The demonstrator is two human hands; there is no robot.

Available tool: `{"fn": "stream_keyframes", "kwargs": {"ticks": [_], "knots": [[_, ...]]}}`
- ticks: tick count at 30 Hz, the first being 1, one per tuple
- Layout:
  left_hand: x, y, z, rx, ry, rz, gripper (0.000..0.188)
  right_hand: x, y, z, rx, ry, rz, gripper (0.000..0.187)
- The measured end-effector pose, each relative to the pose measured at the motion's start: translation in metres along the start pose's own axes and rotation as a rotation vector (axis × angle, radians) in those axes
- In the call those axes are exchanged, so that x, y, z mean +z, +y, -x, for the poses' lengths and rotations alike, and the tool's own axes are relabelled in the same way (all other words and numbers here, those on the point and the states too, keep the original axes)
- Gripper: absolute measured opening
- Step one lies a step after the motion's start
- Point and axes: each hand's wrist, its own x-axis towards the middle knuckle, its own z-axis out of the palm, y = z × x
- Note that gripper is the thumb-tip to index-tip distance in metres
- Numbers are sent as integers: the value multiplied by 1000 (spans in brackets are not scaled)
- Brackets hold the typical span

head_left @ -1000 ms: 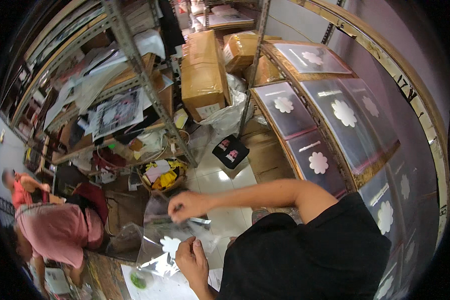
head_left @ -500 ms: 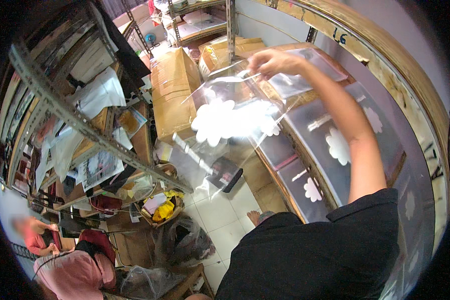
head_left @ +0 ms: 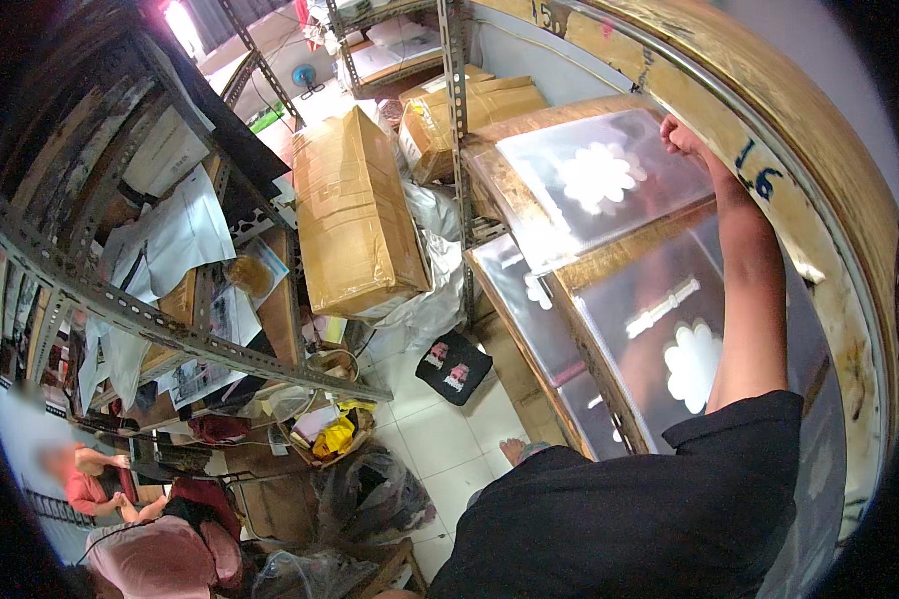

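Observation:
My right hand (head_left: 681, 137) is at the far right corner of a clear plastic sheet (head_left: 529, 160), fingers curled closed at its edge. The sheet lies over a wooden board (head_left: 609, 245) and shows a bright white flower-shaped patch. Nearer to me, another glossy sheet (head_left: 609, 299) covers the adjoining board, with a similar white patch and a white bar on it. My left hand is out of the picture.
Lower glossy panels (head_left: 529, 319) lie left of the boards. A cardboard box (head_left: 355, 220) stands beyond the aisle, a metal shelf (head_left: 170, 304) at left. Folded black cloth (head_left: 454, 367) lies on the tiled floor. Another person (head_left: 155, 554) in pink is at lower left.
The plastic sheet, earlier lifted above the aisle in my right hand, now lies over the far board. My hand has moved right with its edge.

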Motion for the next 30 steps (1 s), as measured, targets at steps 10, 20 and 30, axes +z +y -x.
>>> {"fn": "stream_keyframes", "kwargs": {"ticks": [10, 20, 30], "knots": [[0, -21, -30, -11, 29, -10, 22, -6, 52, -32, 25, 140, 55, 16], [3, -35, -28, 9, 42, -14, 19, -6, 66, -52, 11, 187, 130, 19], [-21, -35, 28, -269, 461, -514, 12, 1, 67, -68, -50, 213, 247, 22]]}}
